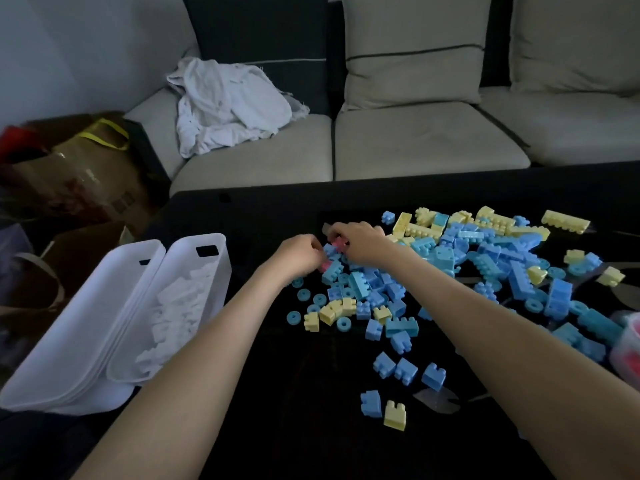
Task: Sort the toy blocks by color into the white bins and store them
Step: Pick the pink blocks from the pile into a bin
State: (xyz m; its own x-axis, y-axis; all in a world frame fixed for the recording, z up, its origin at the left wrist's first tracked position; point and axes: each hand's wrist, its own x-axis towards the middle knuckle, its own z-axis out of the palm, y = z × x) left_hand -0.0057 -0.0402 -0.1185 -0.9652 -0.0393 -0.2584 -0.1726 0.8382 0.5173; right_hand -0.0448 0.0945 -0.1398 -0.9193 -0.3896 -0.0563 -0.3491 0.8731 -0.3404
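Forearms (194, 375) run up to mid-frame: my right hand (356, 242) pinches a pink block (337, 243), my left hand (298, 252) curls on I can't tell what; next I'd carry pink to the right-edge bin (620, 358).

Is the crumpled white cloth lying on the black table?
No, the white cloth lies on the sofa seat, behind the table.

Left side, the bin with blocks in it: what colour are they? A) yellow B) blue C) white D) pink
C: the bin beside the left forearm holds a heap of white blocks and no other colour shows in it.
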